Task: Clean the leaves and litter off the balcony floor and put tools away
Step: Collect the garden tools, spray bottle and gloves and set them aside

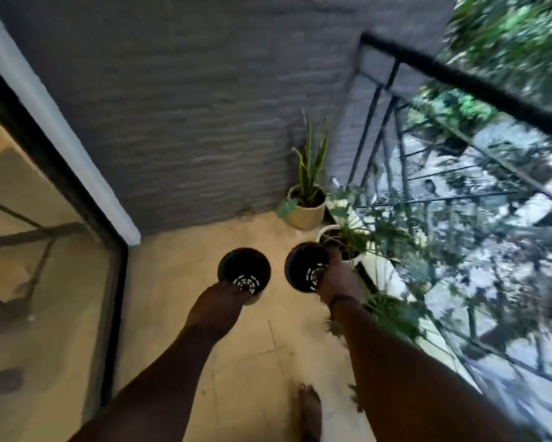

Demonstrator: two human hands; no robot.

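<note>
Head view shows the balcony floor (185,314) looking mostly bare of leaves, so sweeping seems largely done, though blur could hide small litter. Ahead, a railing (459,81) lines the right side, with a tan plant pot (305,215) and a white plant pot (325,232) crowding the corner. The left hand (219,303) grips one black pot (244,271); the right hand (337,280) grips another black pot (306,266), both not yet stowed.

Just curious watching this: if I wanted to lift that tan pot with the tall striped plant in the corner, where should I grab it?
Probably grip the tan pot by its sides below the rim with both hands, approaching from the open floor side; the upright leaves block the top.
</note>
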